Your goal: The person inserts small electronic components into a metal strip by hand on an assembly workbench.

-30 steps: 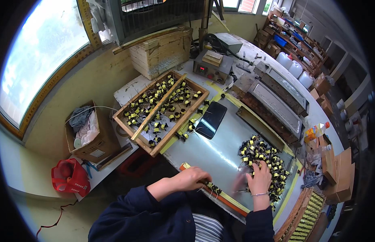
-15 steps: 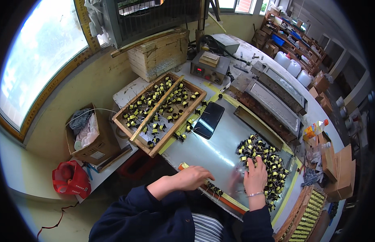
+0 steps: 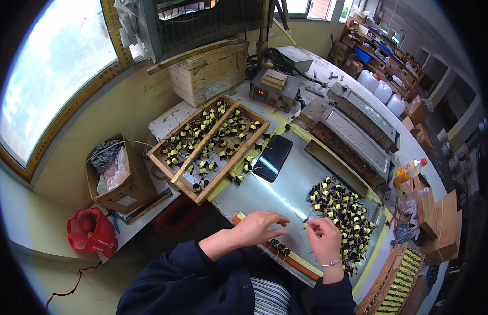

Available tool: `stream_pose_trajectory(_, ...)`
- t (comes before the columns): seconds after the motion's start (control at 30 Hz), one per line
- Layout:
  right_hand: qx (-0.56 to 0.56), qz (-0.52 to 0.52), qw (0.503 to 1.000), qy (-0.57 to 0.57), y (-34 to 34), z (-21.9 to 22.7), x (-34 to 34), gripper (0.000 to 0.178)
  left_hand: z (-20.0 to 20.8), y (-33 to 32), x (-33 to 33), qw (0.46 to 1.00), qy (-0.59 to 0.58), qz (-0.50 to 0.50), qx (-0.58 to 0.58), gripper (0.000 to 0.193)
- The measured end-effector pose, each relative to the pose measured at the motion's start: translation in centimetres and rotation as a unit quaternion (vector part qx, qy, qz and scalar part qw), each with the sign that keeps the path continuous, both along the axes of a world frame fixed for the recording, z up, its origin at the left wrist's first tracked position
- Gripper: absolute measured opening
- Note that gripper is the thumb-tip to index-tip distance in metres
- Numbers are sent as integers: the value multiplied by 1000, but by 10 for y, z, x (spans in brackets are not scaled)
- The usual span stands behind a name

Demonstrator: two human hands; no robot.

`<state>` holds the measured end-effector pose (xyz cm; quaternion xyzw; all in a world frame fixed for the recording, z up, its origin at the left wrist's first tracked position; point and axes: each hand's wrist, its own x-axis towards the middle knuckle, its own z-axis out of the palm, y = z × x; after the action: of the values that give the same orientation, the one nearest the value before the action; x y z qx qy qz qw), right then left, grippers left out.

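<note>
My right hand pinches a small yellow-and-black coil over the metal tabletop; a thin lead sticks out of the coil. To its left my left hand hovers near the front edge, thumb and fingers apart, holding nothing. Beside and beyond my right hand lies a heap of similar coils, black with yellow tape and wire leads. Below my left hand a row of coils sits along an orange-edged strip at the front edge, partly hidden by the hand.
A wooden tray of loose coils stands at the left, with a dark phone to its right. Long metal troughs and a control box line the back. Coils in rows fill a wooden rack at lower right. A bottle stands at right.
My right hand has drawn back from the heap toward the left, now with a coil between its fingertips. My left hand has lifted slightly to the right and its fingers have spread.
</note>
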<state>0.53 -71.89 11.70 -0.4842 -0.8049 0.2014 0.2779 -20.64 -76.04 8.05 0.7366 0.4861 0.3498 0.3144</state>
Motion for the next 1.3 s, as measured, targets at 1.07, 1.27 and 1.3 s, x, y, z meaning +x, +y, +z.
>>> stream_pose_trajectory(1.07, 224, 105, 967, -65, -31, 18, -33, 12, 5, 7, 7, 996, -85, 16, -27, 26)
stream_pose_trajectory(1.27, 162, 92, 973, -139, -7, 11, -7, 28, -15, 1, -27, 999, -20, 28, -36, 27)
stream_pose_trajectory(1.3, 130, 49, 968, -208, -1, 6, 3, 32, -20, -2, -33, 998, -5, 4, -67, 28)
